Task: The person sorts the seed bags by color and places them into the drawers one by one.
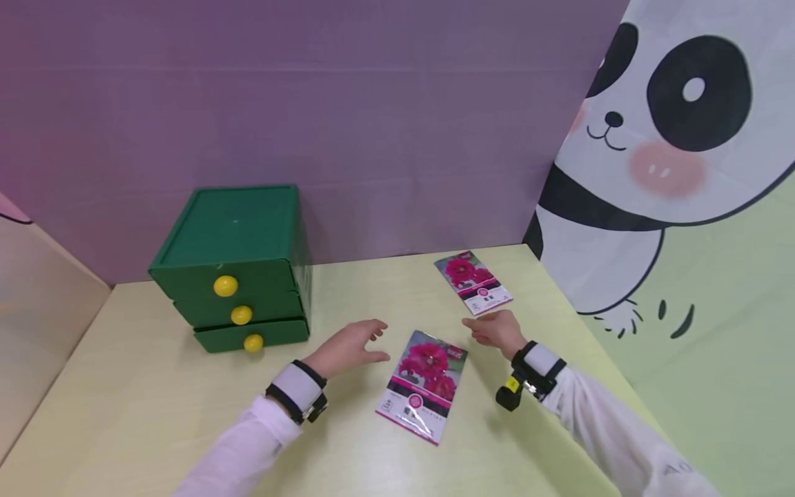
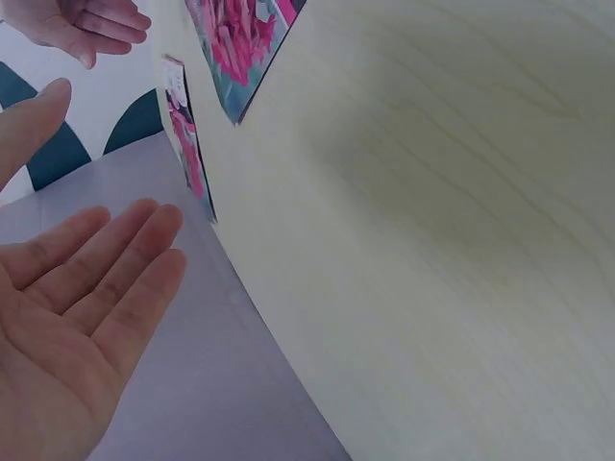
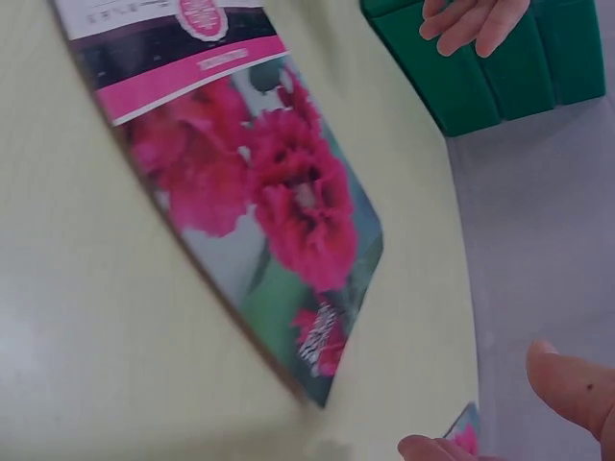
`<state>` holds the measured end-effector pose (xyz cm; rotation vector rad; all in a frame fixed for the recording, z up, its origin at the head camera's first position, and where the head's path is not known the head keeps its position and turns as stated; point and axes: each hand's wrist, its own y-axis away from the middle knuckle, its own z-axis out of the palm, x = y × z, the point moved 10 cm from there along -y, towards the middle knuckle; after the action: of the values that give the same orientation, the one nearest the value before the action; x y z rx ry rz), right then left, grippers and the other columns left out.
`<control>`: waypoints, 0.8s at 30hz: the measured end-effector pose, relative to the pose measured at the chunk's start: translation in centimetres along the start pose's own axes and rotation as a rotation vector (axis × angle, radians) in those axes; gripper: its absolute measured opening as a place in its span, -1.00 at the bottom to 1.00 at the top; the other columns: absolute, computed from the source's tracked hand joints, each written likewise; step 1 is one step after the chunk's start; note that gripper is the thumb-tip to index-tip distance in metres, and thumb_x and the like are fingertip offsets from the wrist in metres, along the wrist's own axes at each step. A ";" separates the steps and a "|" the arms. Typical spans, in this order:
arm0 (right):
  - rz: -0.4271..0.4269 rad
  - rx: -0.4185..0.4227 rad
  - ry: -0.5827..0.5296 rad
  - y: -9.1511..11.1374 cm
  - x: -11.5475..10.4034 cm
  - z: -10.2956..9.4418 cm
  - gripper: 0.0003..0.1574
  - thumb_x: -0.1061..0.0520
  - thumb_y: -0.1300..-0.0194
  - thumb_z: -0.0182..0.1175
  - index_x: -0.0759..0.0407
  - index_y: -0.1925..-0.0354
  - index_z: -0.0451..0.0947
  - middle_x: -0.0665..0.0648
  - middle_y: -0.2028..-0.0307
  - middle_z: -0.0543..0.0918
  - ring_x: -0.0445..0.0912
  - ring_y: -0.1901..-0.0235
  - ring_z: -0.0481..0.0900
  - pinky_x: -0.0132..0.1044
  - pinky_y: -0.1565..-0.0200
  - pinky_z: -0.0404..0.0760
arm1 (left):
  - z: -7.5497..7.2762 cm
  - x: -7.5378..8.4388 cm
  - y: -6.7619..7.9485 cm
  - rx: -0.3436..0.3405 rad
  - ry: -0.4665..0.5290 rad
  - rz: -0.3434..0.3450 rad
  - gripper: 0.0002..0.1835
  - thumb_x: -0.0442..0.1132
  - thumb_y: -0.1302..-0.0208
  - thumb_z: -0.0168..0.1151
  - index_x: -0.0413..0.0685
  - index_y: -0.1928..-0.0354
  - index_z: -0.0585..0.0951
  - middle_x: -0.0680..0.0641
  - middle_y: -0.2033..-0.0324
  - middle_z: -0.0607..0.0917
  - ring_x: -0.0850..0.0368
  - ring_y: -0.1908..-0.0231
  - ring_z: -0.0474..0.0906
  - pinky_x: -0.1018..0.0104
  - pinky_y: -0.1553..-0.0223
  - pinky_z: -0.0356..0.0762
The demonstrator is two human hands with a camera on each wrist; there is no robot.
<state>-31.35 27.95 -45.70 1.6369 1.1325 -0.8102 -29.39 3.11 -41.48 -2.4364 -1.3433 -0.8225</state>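
A seed packet with magenta flowers [image 1: 428, 376] lies flat on the table between the two hands. My left hand [image 1: 350, 348] hovers left of its upper edge, fingers relaxed and thumb apart, palm facing the packet. In the left wrist view that hand [image 2: 86, 298] holds nothing. To the packet's upper right is my right hand [image 1: 497, 331], its fingers pointing left and nothing in its grasp. Just beyond the right fingers lies a second, matching flower packet [image 1: 475, 281], farther back on the table. In the right wrist view the right thumb [image 3: 577, 384] stands apart from the fingers.
At the back left stands a green box with three drawers [image 1: 236, 276] and yellow knobs; its bottom drawer sticks out a little. The pale wooden table [image 1: 155, 414] meets a purple backdrop [image 1: 373, 138] behind, and a panda-printed wall hanging [image 1: 658, 172] on the right.
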 end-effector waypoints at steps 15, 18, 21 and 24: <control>0.088 -0.096 -0.015 2.4 3.7 0.5 -0.46 0.08 -0.16 0.25 0.57 0.12 0.47 0.36 0.30 0.65 0.05 0.33 0.65 -0.13 0.15 0.62 | 3.3 -0.4 -0.2 -0.125 0.086 -0.055 -0.51 -0.16 -0.12 0.29 -0.34 -0.03 0.46 -0.22 0.17 0.59 -0.05 0.16 0.51 0.14 0.15 0.55; 0.110 -0.103 -0.002 2.8 4.3 0.5 -0.47 0.07 -0.17 0.25 0.54 0.13 0.49 0.32 0.32 0.66 0.05 0.34 0.65 -0.15 0.17 0.63 | 3.5 -0.6 -0.2 -0.128 0.118 -0.082 -0.51 -0.17 -0.11 0.29 -0.36 0.00 0.47 -0.23 0.18 0.58 -0.04 0.18 0.52 0.14 0.17 0.55; 0.133 -0.115 0.005 3.2 4.8 0.6 -0.48 0.05 -0.17 0.25 0.51 0.13 0.51 0.31 0.31 0.66 0.03 0.34 0.65 -0.18 0.18 0.64 | 3.8 -0.8 -0.1 -0.127 0.137 -0.109 -0.52 -0.17 -0.09 0.31 -0.37 0.02 0.48 -0.22 0.19 0.59 -0.02 0.21 0.52 0.15 0.19 0.56; 0.157 -0.123 -0.007 3.7 5.2 0.7 -0.50 0.05 -0.17 0.25 0.50 0.14 0.52 0.29 0.32 0.67 0.02 0.36 0.65 -0.19 0.19 0.64 | 4.2 -1.2 0.0 -0.131 0.159 -0.143 -0.52 -0.17 -0.08 0.32 -0.37 0.05 0.49 -0.19 0.23 0.60 0.00 0.24 0.53 0.17 0.20 0.56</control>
<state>-26.09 28.45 -49.36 1.5973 1.0144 -0.6325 -28.42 4.23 -45.57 -2.3313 -1.4573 -1.1476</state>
